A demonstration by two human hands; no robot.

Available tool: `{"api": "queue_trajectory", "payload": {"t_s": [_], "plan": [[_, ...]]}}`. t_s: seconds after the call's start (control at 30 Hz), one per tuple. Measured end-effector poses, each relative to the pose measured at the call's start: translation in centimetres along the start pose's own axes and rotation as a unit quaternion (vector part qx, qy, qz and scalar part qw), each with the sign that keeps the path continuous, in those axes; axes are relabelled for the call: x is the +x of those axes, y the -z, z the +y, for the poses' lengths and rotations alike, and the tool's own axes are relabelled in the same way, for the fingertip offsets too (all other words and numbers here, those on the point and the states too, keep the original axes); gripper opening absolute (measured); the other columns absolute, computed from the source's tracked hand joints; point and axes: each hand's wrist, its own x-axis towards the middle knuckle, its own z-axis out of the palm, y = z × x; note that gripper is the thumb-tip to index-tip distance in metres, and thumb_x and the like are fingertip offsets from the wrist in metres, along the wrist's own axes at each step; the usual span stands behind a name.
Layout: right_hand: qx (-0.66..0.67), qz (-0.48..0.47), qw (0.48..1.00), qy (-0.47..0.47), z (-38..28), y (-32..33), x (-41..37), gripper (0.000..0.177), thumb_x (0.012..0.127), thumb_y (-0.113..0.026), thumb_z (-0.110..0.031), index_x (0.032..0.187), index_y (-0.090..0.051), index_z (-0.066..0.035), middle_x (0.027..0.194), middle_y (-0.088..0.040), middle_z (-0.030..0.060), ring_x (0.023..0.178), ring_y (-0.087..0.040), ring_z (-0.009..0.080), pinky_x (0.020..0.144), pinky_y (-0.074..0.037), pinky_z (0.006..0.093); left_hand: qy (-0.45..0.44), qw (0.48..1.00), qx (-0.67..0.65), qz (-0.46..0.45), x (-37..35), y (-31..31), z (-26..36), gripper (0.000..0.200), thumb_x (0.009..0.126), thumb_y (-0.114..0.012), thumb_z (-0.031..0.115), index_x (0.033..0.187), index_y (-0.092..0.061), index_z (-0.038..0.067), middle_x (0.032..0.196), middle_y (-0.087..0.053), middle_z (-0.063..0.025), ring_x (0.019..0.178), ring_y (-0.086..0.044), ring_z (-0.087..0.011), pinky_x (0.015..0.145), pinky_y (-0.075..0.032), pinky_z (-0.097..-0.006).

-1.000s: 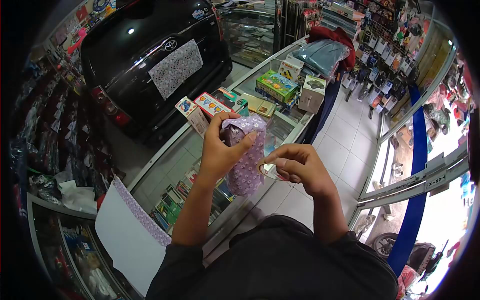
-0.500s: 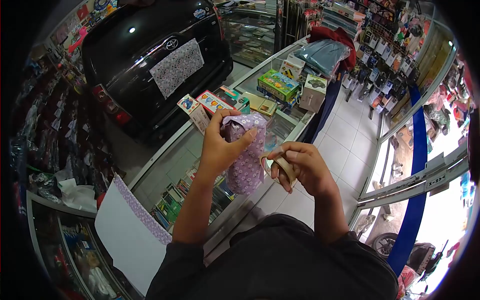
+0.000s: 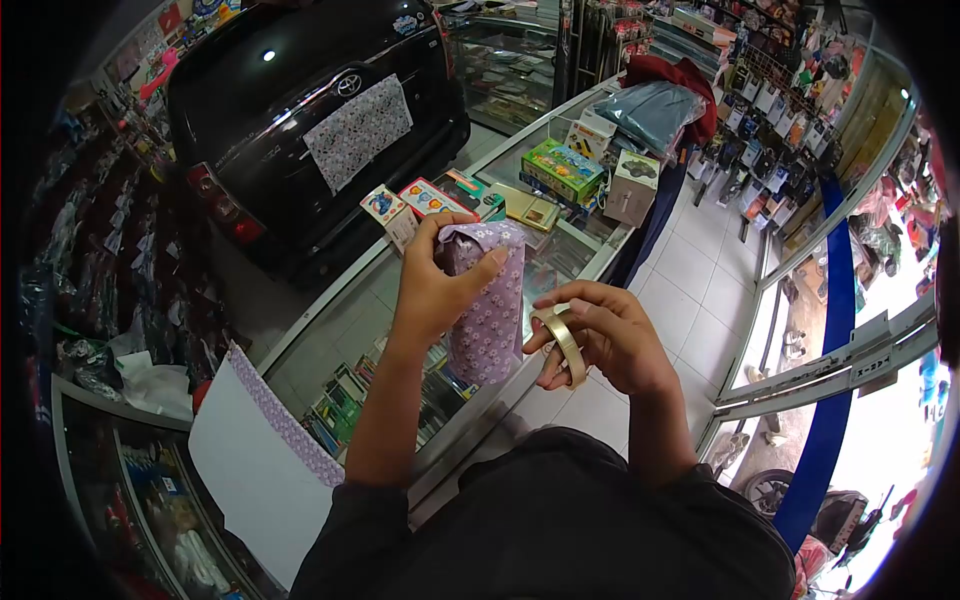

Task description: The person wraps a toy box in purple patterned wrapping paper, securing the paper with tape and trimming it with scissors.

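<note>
Purple paper with small white flowers wraps a box-shaped package (image 3: 488,320), held upright and slightly tilted over the counter's edge. My left hand (image 3: 440,275) grips its upper end, the thumb pressed on the near face and the fingers behind. A folded flap shows at the top; what lies inside is hidden. To the right of the package, my right hand (image 3: 610,335) holds a roll of clear tape (image 3: 565,348), its fingers passing through and around the ring. A small gap separates the roll from the package.
The glass counter (image 3: 330,300) has books inside. Toy boxes (image 3: 560,170) and a plastic-wrapped bundle (image 3: 655,105) stand farther along it. A white sheet with floral edge (image 3: 262,450) hangs at left. Beyond the counter is a black car (image 3: 300,110).
The tape roll has turned in my right hand, its ring now more upright, and the fingers have shifted. The package in my left hand has moved slightly left.
</note>
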Motion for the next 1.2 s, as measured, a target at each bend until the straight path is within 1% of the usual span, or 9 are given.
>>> {"api": "queue_trajectory", "payload": {"t_s": [0.2, 0.4, 0.47, 0.6, 0.73, 0.8, 0.83, 0.9, 1.2], "plan": [[-0.052, 0.049, 0.997, -0.014, -0.2, -0.4, 0.2, 0.04, 0.105, -0.049, -0.017, 0.138, -0.049, 0.005, 0.102, -0.072, 0.0278, 0.081, -0.076, 0.0328, 0.068, -0.066, 0.0392, 0.001, 1.0, 0.005, -0.002, 0.1, 0.1, -0.3, 0.054, 0.076, -0.089, 0.023, 0.117, -0.06, 0.004, 0.106, -0.066, -0.0096, 0.098, -0.064, -0.0159, 0.088, -0.053, -0.0327], [-0.106, 0.063, 0.992, -0.02, -0.3, -1.1, 0.1, 0.042, 0.093, -0.068, -0.005, 0.13, -0.05, 0.002, 0.099, -0.074, 0.0219, 0.079, -0.075, 0.023, 0.067, -0.063, 0.0326, 0.001, 1.0, 0.016, -0.005, 0.0, 0.2, -0.3, 0.053, 0.076, -0.089, 0.022, 0.116, -0.06, 0.004, 0.107, -0.066, -0.0098, 0.098, -0.064, -0.016, 0.089, -0.053, -0.0332], [-0.297, 0.087, 0.948, 0.078, 0.3, -1.4, 0.1, 0.044, 0.087, -0.076, 0.0, 0.122, -0.051, 0.0, 0.09, -0.074, 0.0134, 0.077, -0.071, 0.013, 0.067, -0.056, 0.0267, -0.009, 1.0, 0.021, -0.003, 0.1, 0.2, -0.5, 0.051, 0.077, -0.089, 0.02, 0.116, -0.06, 0.004, 0.106, -0.066, -0.0096, 0.098, -0.064, -0.0157, 0.088, -0.053, -0.0327], [-0.337, 0.138, 0.914, 0.179, 2.2, -0.7, 0.9, 0.034, 0.085, -0.081, -0.004, 0.106, -0.055, 0.001, 0.081, -0.072, 0.008, 0.072, -0.065, 0.0079, 0.064, -0.05, 0.0237, -0.001, 1.0, 0.01, -0.007, 0.1, 0.3, -0.2, 0.049, 0.077, -0.088, 0.018, 0.115, -0.06, 0.004, 0.106, -0.066, -0.0093, 0.097, -0.064, -0.0152, 0.088, -0.053, -0.032], [-0.367, 0.126, 0.92, 0.044, 0.3, -1.0, 0.3, 0.026, 0.088, -0.079, -0.001, 0.105, -0.059, 0.001, 0.087, -0.072, 0.008, 0.082, -0.068, 0.0092, 0.07, -0.051, 0.0216, -0.008, 1.0, 0.013, -0.005, 0.1, 0.6, 0.0, 0.048, 0.078, -0.088, 0.018, 0.115, -0.061, 0.004, 0.105, -0.067, -0.009, 0.096, -0.065, -0.0151, 0.087, -0.054, -0.0322], [-0.484, 0.097, 0.848, 0.194, 1.0, 0.2, 0.6, 0.019, 0.091, -0.076, -0.003, 0.104, -0.063, 0.002, 0.09, -0.071, 0.0073, 0.083, -0.067, 0.008, 0.069, -0.052, 0.0207, -0.012, 1.0, 0.017, 0.0, 0.2, 0.6, 0.1, 0.048, 0.078, -0.088, 0.018, 0.115, -0.061, 0.004, 0.105, -0.067, -0.009, 0.096, -0.065, -0.0151, 0.086, -0.054, -0.0325], [-0.484, 0.097, 0.848, 0.195, 1.1, 0.1, 0.8, 0.019, 0.091, -0.076, -0.003, 0.104, -0.063, 0.002, 0.09, -0.071, 0.0073, 0.083, -0.067, 0.008, 0.069, -0.052, 0.0207, -0.009, 1.0, 0.011, -0.002, 0.2, 0.6, 0.1, 0.048, 0.078, -0.088, 0.018, 0.115, -0.061, 0.004, 0.105, -0.067, -0.0092, 0.096, -0.065, -0.0153, 0.086, -0.054, -0.0326], [-0.331, 0.147, 0.919, 0.156, 1.4, -0.3, 1.0, 0.018, 0.091, -0.077, -0.007, 0.104, -0.065, -0.002, 0.089, -0.071, 0.003, 0.08, -0.063, 0.0041, 0.065, -0.049, 0.0211, -0.006, 1.0, 0.004, -0.003, 0.1, 0.6, 0.0, 0.048, 0.078, -0.088, 0.019, 0.115, -0.061, 0.003, 0.105, -0.067, -0.0093, 0.096, -0.065, -0.0155, 0.086, -0.054, -0.0326], [-0.278, 0.141, 0.933, 0.179, 1.8, -0.5, 1.2, 0.015, 0.088, -0.078, -0.005, 0.096, -0.067, 0.001, 0.087, -0.069, 0.0014, 0.081, -0.065, 0.0045, 0.067, -0.05, 0.0197, -0.012, 0.999, 0.026, -0.014, 0.1, 0.5, -0.3, 0.052, 0.076, -0.089, 0.022, 0.116, -0.061, 0.003, 0.105, -0.067, -0.0097, 0.097, -0.065, -0.0161, 0.087, -0.054, -0.0334]]}}
